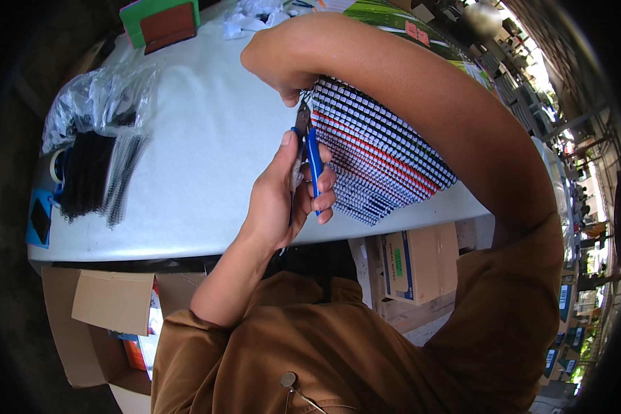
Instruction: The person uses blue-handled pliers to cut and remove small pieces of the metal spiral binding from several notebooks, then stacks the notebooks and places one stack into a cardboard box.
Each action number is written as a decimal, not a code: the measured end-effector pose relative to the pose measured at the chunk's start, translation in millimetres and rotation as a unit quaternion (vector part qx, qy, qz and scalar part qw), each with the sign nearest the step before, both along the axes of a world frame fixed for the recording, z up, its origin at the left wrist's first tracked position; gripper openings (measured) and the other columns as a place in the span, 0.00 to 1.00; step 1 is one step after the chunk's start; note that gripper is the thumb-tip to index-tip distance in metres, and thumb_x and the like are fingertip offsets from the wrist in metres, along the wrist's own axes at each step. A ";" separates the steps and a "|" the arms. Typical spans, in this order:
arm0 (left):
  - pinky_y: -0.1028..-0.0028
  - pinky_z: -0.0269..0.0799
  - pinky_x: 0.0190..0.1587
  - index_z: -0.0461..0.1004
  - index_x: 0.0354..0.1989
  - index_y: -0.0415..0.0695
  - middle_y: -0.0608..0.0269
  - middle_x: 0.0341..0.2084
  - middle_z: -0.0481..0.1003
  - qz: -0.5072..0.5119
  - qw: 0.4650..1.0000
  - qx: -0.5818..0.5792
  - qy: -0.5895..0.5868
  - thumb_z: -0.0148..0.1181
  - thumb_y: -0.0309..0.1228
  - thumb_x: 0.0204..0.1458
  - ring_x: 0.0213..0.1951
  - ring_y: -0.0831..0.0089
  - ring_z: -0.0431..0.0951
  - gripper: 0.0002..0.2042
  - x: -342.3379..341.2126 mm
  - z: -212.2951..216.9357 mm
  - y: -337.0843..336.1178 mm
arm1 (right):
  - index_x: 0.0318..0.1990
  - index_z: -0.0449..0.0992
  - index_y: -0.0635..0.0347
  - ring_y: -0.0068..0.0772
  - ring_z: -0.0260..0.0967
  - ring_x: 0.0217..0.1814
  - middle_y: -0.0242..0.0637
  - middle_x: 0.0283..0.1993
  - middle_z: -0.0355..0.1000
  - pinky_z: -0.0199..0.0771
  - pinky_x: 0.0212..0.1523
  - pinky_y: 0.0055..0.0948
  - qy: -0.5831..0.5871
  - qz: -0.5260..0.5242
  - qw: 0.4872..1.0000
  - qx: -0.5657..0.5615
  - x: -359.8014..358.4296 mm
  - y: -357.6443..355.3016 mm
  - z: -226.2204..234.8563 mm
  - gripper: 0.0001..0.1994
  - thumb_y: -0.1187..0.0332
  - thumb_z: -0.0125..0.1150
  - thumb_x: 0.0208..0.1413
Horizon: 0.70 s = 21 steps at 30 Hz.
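Blue-handled cutting pliers, gripped by the left hand, nip stiff spiral-bound notebooks; the right hand clasps their far edge on the counter.

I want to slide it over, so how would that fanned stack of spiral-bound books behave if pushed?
The stack of spiral-bound books is already fanned, so it would probably shear further. It looks heavy. It overhangs the white table edge, so it might tip.

One pliers, one notebook stack, one bag of combs, and three cardboard boxes.
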<state>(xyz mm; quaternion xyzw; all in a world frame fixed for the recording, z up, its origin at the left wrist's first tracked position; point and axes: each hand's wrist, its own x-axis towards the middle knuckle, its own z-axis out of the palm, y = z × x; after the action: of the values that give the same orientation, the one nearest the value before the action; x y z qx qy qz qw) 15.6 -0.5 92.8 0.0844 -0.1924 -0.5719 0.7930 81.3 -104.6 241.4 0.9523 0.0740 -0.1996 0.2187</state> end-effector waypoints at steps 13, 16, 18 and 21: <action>0.68 0.74 0.31 0.66 0.44 0.41 0.58 0.26 0.70 0.014 0.999 -0.009 -0.051 0.27 0.52 0.61 0.30 0.65 0.75 0.26 0.5 7.9 -2.0 | 0.33 0.79 0.66 0.43 0.74 0.37 0.46 0.34 0.76 0.73 0.36 0.38 -0.029 0.009 0.999 0.013 -4.3 -0.1 5.6 0.13 0.71 0.70 0.37; 0.67 0.74 0.37 0.65 0.47 0.40 0.54 0.32 0.73 0.091 0.973 0.167 -0.129 0.28 0.52 0.61 0.37 0.62 0.77 0.27 -14.6 34.4 -5.2 | 0.33 0.79 0.66 0.44 0.74 0.37 0.47 0.35 0.76 0.73 0.36 0.38 -0.017 0.017 1.000 0.009 -1.4 -2.8 5.1 0.12 0.72 0.70 0.37; 0.65 0.74 0.42 0.64 0.49 0.39 0.51 0.36 0.73 0.074 0.976 0.145 -0.142 0.28 0.53 0.61 0.43 0.59 0.76 0.28 -9.7 28.4 -9.9 | 0.32 0.80 0.66 0.43 0.74 0.37 0.46 0.34 0.76 0.73 0.36 0.38 0.003 0.029 0.999 0.015 -0.8 -3.2 7.0 0.12 0.72 0.70 0.36; 0.63 0.74 0.43 0.64 0.49 0.39 0.52 0.36 0.73 0.087 0.980 0.137 -0.110 0.27 0.53 0.61 0.43 0.59 0.76 0.29 -10.3 30.7 -11.3 | 0.31 0.80 0.65 0.42 0.74 0.37 0.45 0.33 0.76 0.73 0.36 0.38 -0.006 0.040 0.999 0.011 -4.2 -1.4 9.8 0.11 0.72 0.70 0.36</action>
<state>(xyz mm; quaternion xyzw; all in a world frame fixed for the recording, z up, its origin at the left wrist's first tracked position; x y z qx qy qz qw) 5.3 -11.8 123.5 0.2715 -0.1899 -0.5086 0.7947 77.0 -106.0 251.1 0.9521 0.1132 -0.1843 0.2162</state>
